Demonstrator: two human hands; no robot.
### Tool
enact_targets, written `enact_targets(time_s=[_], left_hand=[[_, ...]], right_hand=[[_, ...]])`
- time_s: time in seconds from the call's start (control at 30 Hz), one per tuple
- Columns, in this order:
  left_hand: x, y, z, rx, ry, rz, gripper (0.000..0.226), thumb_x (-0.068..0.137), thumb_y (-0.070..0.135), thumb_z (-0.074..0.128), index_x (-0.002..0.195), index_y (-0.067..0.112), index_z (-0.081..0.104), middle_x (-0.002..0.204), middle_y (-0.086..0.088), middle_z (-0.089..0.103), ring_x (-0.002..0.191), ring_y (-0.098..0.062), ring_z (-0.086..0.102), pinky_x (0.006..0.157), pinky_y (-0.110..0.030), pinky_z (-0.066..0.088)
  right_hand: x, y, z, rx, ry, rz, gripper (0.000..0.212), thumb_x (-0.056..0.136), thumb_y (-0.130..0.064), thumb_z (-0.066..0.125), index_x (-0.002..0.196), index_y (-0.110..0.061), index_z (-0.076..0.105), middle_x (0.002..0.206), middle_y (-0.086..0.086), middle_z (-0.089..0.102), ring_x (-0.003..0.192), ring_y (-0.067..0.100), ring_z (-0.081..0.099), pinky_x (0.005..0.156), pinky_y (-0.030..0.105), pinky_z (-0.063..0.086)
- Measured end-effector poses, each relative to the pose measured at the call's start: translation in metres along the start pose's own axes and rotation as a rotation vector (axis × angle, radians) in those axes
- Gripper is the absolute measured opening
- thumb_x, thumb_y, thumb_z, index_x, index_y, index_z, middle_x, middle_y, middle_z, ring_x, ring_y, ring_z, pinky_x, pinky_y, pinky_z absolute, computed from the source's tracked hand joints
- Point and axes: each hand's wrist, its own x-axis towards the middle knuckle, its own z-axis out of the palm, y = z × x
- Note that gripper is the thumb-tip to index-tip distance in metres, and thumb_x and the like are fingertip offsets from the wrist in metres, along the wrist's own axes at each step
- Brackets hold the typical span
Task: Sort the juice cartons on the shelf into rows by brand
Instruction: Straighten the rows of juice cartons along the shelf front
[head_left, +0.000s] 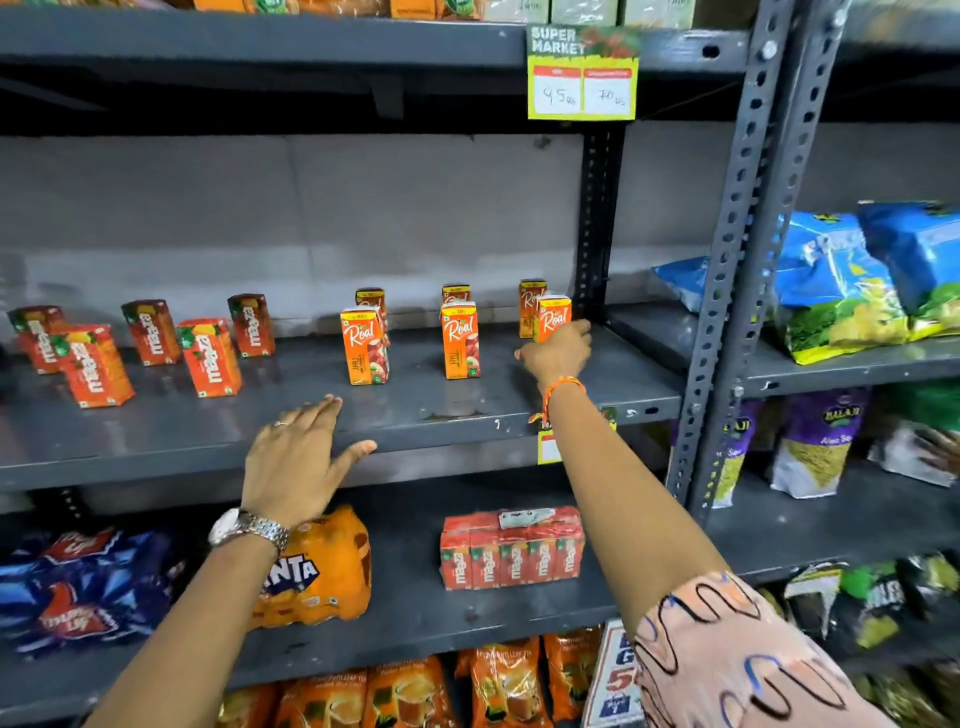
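Note:
On the grey shelf (415, 410) several red Maaza cartons (210, 357) stand at the left in two loose rows. Orange Real cartons (363, 345) stand at the middle and right, two deep. My right hand (558, 356) is wrapped around the front Real carton (554, 314) at the far right, beside the shelf's upright post. My left hand (298, 457) hovers flat over the shelf's front edge, fingers spread, holding nothing.
A shrink-wrapped Maaza pack (511, 548) and a Fanta pack (324, 566) lie on the shelf below. A price tag (582, 73) hangs from the shelf above. Blue snack bags (841, 280) fill the neighbouring bay past the post (737, 270).

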Motion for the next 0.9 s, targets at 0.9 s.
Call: enact_targets(time_s=[0.9], left_hand=[[-0.003, 0.003, -0.001, -0.019, -0.019, -0.058, 0.098, 0.078, 0.080, 0.016, 0.153, 0.020, 0.037, 0.158, 0.001, 0.042, 0.146, -0.021, 0.039, 0.117, -0.040, 0.033]], right_hand=[[-0.035, -0.019, 0.030, -0.117, -0.487, -0.268, 0.059, 0.086, -0.012, 0.072, 0.136, -0.002, 0.043, 0.133, 0.022, 0.061, 0.126, 0.039, 0.057, 0.105, 0.046, 0.047]])
